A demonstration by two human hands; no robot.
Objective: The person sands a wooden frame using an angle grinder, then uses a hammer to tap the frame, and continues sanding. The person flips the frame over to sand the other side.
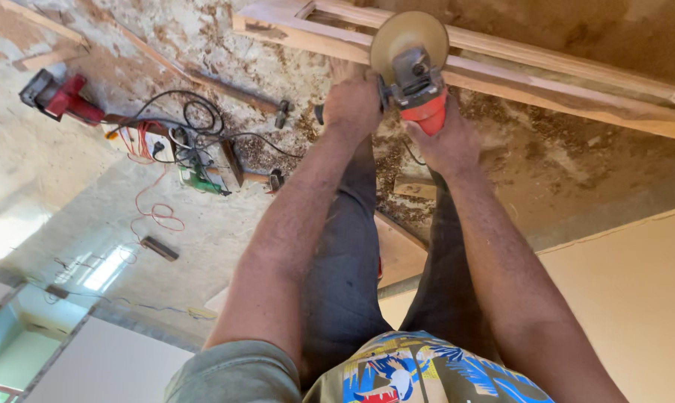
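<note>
This is a wood workshop. The floor (546, 149) is covered with sawdust and wood chips. A long wooden frame (546, 78) lies on it. A grinder (416, 71) with a round disc sits right at the frame. To the left of the frame lie black and red cords (180, 127), a red power tool (57, 95) and a small green tool (201, 181). A loose wood plank (397, 250) lies below the frame.

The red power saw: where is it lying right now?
In the head view the red power saw lies on the dusty floor at upper left, beside the tangle of cables, far from both hands.
</note>
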